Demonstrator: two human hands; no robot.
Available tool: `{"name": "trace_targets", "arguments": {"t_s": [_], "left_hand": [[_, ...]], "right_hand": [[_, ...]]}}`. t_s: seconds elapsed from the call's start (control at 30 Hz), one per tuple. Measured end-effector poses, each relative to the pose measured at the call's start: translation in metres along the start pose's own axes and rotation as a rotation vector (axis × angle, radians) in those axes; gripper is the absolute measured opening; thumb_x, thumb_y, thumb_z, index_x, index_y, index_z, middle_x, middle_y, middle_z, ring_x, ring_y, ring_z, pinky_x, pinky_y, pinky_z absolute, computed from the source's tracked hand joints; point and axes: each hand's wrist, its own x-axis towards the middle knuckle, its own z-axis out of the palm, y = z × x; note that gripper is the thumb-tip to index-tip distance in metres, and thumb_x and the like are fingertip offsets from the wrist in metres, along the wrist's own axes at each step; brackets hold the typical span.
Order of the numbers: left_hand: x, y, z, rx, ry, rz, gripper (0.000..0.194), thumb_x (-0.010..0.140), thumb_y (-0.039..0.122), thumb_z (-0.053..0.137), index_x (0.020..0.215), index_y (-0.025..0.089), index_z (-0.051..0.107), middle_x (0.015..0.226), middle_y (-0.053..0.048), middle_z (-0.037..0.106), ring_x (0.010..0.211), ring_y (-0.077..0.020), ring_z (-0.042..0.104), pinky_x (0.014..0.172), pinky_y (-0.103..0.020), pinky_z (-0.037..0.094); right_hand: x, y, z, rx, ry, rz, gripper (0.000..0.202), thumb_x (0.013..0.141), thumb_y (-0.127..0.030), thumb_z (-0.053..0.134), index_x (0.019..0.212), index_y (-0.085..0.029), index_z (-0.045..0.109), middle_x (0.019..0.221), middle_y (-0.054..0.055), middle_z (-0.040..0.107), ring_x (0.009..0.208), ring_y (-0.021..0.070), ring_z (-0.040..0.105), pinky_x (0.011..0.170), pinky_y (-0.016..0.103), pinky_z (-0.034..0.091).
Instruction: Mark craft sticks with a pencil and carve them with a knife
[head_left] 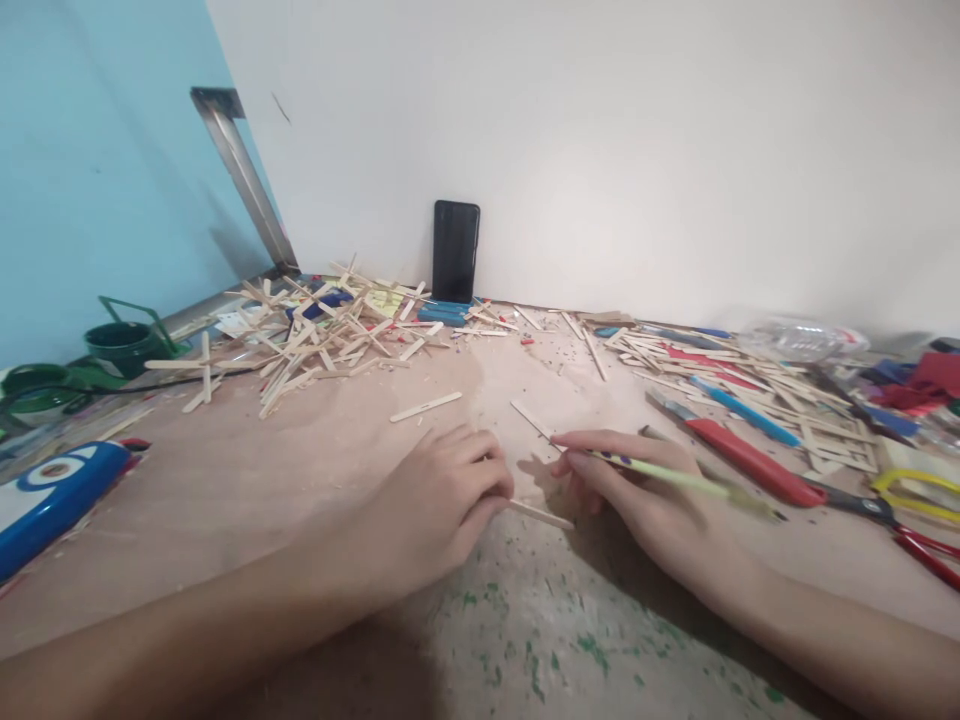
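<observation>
My left hand is closed, thumb and fingers pinching a wooden craft stick low over the table. Its free end points right, toward my other hand. Between the thumb and fingers of my right hand is a slim yellow-green pencil with dark marks; its rear part reaches back over the hand. Another craft stick extends beyond my right fingertips; whether they touch it I cannot tell. A loose craft stick with a small dark mark lies beyond my left hand.
Piled craft sticks sit at the back left, more sticks at the right. A black phone leans on the wall. A red-handled knife and scissors lie right. A blue-white object and green cup stand left.
</observation>
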Motion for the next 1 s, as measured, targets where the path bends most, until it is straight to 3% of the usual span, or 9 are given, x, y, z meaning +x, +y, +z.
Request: {"name": "trace_targets", "arguments": {"t_s": [0.17, 0.33, 0.53, 1.0], "left_hand": [[0.002, 0.010, -0.007, -0.235, 0.040, -0.123, 0.014, 0.102, 0.017, 0.059, 0.093, 0.018, 0.070, 0.093, 0.001, 0.071, 0.090, -0.0156, 0.063, 0.085, -0.029, 0.046], [0.005, 0.020, -0.015, -0.470, 0.064, -0.286, 0.015, 0.100, 0.024, 0.062, 0.100, 0.023, 0.077, 0.096, 0.004, 0.076, 0.090, -0.0132, 0.067, 0.080, -0.023, 0.048], [0.006, 0.021, -0.014, -0.618, -0.086, -0.314, 0.026, 0.103, 0.028, 0.053, 0.096, 0.020, 0.077, 0.074, 0.004, 0.063, 0.070, -0.0109, 0.057, 0.066, -0.021, 0.044], [0.004, 0.016, -0.011, -0.628, -0.090, -0.332, 0.025, 0.102, 0.029, 0.052, 0.097, 0.020, 0.074, 0.075, 0.003, 0.060, 0.072, -0.0123, 0.058, 0.068, -0.021, 0.048]], "right_hand": [[-0.002, -0.003, -0.002, -0.078, -0.168, -0.185, 0.032, 0.102, -0.041, 0.057, 0.112, -0.020, 0.079, 0.093, 0.005, 0.081, 0.078, 0.0183, 0.072, 0.071, 0.028, 0.054], [-0.003, -0.011, -0.007, -0.021, -0.425, -0.107, 0.050, 0.108, -0.048, 0.046, 0.077, -0.018, 0.072, 0.063, 0.001, 0.067, 0.050, 0.0107, 0.050, 0.049, 0.025, 0.038], [-0.003, -0.005, -0.007, 0.221, -0.465, 0.059, 0.040, 0.104, -0.051, 0.056, 0.089, -0.017, 0.069, 0.067, 0.001, 0.070, 0.048, 0.0092, 0.048, 0.046, 0.022, 0.036], [0.000, -0.005, -0.008, 0.229, -0.493, 0.092, 0.048, 0.100, -0.061, 0.056, 0.080, -0.018, 0.066, 0.062, 0.000, 0.065, 0.046, 0.0091, 0.048, 0.044, 0.022, 0.035]]}}
